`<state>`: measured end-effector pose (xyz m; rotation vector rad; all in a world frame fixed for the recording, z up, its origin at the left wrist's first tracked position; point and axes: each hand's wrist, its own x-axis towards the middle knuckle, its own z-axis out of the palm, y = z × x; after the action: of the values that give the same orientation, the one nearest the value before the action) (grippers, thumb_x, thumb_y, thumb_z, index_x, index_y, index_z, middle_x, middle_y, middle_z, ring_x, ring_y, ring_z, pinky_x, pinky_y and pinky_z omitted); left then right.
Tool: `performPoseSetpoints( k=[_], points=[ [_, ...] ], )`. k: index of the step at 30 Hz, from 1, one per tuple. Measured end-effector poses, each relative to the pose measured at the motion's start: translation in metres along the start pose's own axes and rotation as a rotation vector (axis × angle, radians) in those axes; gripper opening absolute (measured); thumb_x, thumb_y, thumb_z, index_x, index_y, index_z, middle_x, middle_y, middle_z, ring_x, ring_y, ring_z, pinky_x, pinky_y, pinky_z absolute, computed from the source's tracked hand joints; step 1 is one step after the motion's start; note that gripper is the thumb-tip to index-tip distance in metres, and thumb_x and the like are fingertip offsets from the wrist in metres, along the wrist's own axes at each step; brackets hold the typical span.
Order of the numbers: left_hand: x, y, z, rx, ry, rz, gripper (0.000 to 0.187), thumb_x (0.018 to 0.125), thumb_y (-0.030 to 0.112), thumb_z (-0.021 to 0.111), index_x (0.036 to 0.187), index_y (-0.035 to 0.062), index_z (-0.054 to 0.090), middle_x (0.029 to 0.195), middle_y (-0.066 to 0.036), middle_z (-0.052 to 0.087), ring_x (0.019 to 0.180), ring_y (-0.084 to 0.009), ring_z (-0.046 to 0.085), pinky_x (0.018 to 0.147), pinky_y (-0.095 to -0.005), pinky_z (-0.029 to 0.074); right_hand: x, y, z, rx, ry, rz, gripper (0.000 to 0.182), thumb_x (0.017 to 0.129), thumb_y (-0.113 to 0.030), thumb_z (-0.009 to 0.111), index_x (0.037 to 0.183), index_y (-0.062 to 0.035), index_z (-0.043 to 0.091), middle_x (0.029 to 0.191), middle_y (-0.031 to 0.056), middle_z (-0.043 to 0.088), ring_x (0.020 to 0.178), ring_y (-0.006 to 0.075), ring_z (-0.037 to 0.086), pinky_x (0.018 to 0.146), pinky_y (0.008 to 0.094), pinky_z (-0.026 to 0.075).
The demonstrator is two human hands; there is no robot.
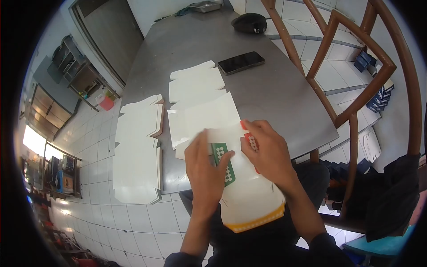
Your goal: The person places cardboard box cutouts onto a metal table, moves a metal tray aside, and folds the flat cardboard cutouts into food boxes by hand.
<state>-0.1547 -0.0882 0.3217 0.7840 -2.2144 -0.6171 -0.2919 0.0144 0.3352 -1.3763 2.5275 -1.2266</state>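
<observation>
A partly folded cardboard food box (pixel 251 202) lies over my lap and the table edge. Its inside is white, with a green checked flap (pixel 228 173) on the left, a red flap with pale dots on the right and a yellow band at the near end. My left hand (pixel 204 171) grips its left side, the thumb on the green flap and the fingertips slightly blurred. On the right side, my right hand (pixel 269 153) pinches the box by the red flap. Just beyond lie flat white box blanks (pixel 202 113), partly covered by my left hand.
A stack of white blanks (pixel 135 164) overhangs the left table edge. Farther up the grey table (pixel 187 40) are a black phone (pixel 241 62), a black pouch-like item (pixel 249 23) and a metal tray (pixel 205 6). A brown railing (pixel 329 98) and tiled steps flank the right.
</observation>
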Motion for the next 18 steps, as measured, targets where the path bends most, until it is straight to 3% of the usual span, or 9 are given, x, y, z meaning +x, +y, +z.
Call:
performPoseSetpoints(
  k=[3, 9, 12, 15, 18],
  points=[
    [-0.002, -0.011, 0.005, 0.037, -0.105, 0.174, 0.063, 0.084, 0.015, 0.08, 0.139, 0.0008, 0.054, 0.142, -0.02, 0.054, 0.127, -0.0361, 0.055, 0.102, -0.0428, 0.047, -0.003, -0.007, 0.005, -0.175, -0.029, -0.072, 0.032, 0.09, -0.015, 0.066, 0.117, 0.0005, 0.064, 0.11, 0.0162, 0.06, 0.095, 0.0285, 0.065, 0.075, 0.0386, 0.056],
    [0.007, 0.007, -0.016, 0.487, -0.254, 0.412, 0.048, 0.099, 0.024, 0.061, 0.138, -0.0038, 0.054, 0.14, -0.025, 0.056, 0.134, -0.0396, 0.048, 0.109, -0.0492, 0.04, 0.008, -0.008, 0.0, -0.195, -0.111, -0.041, 0.031, 0.088, -0.012, 0.064, 0.115, 0.0014, 0.066, 0.117, 0.0175, 0.056, 0.1, 0.0316, 0.062, 0.079, 0.0404, 0.056],
    [0.006, 0.001, -0.014, 0.479, -0.285, 0.396, 0.049, 0.1, 0.028, 0.058, 0.135, -0.0066, 0.055, 0.14, -0.025, 0.055, 0.137, -0.0414, 0.045, 0.112, -0.0528, 0.035, 0.001, -0.006, 0.007, -0.169, -0.036, -0.064, 0.032, 0.087, -0.011, 0.064, 0.117, 0.002, 0.065, 0.118, 0.0183, 0.056, 0.103, 0.033, 0.061, 0.084, 0.042, 0.054],
    [0.012, 0.001, -0.015, 0.451, -0.247, 0.396, 0.043, 0.098, 0.024, 0.061, 0.13, -0.0048, 0.06, 0.136, -0.021, 0.059, 0.132, -0.0392, 0.05, 0.106, -0.0477, 0.042, -0.003, -0.003, 0.011, -0.107, 0.034, -0.053, 0.033, 0.087, -0.01, 0.064, 0.118, 0.0018, 0.065, 0.119, 0.0182, 0.056, 0.105, 0.034, 0.06, 0.088, 0.042, 0.053],
    [0.022, -0.01, -0.009, 0.137, -0.152, 0.203, 0.033, 0.097, 0.019, 0.064, 0.121, -0.0017, 0.067, 0.121, -0.016, 0.068, 0.114, -0.0353, 0.062, 0.095, -0.0426, 0.049, -0.002, 0.002, 0.01, 0.074, 0.069, 0.013, 0.034, 0.086, -0.008, 0.065, 0.119, 0.0012, 0.065, 0.119, 0.0173, 0.059, 0.106, 0.0337, 0.06, 0.09, 0.0409, 0.051]
  ],
)
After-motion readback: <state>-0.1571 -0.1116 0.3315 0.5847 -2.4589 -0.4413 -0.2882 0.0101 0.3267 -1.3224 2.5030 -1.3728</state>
